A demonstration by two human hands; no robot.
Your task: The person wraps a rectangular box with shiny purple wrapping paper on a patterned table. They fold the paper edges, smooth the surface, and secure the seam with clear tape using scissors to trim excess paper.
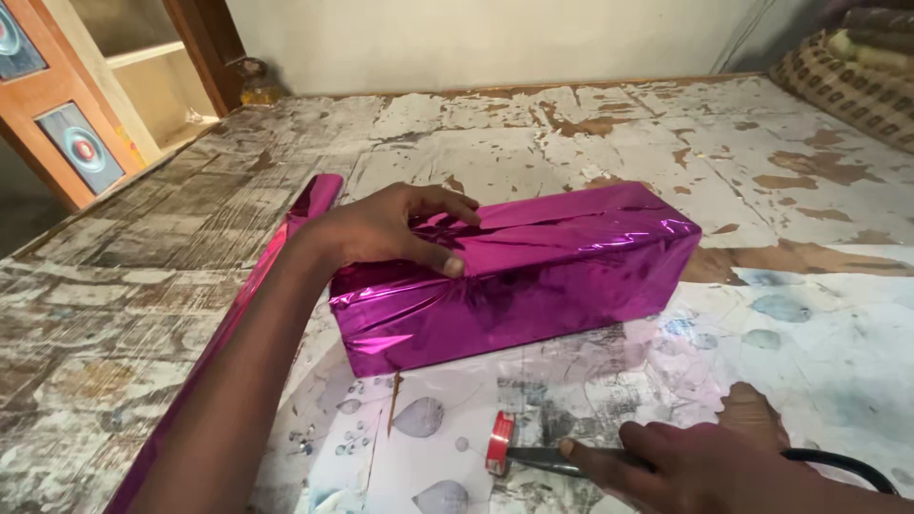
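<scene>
Box point(533, 276), wrapped in shiny magenta foil, lying on worn table point(143, 286); long axis runs from near-left to far-right. Left hand point(390, 228) rests on its left end, fingers spread, thumb pressing the front fold. Right hand point(695, 466) closed around dark scissors point(538, 460), blades touching red tape roll point(499, 443). Magenta foil roll point(276, 257) lies just left of box; patterned paper point(819, 343) beneath.

Left hand point(395, 231) presses magenta-wrapped box point(533, 271); right hand point(700, 466) grips scissors point(547, 461).
</scene>
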